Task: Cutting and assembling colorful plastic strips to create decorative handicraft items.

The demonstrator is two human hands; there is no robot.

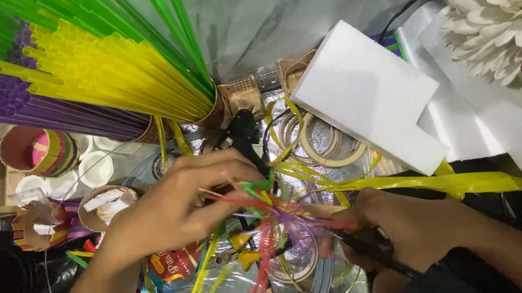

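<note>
While the tuft of cut straw strips (263, 208) is pinched low in the left hand (177, 205) above the foil-covered table (251, 23), the scissors (367, 249) gripped in the right hand (408, 227) are best closed slowly, clear of the fingertips.

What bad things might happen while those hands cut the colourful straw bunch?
The black-handled scissors in the right hand work close to the left hand pinching the frayed multicoloured straw bunch, so fingers might get nicked. Cut bits could scatter into the loose yellow plastic ribbon and tape rolls crowded underneath.
</note>
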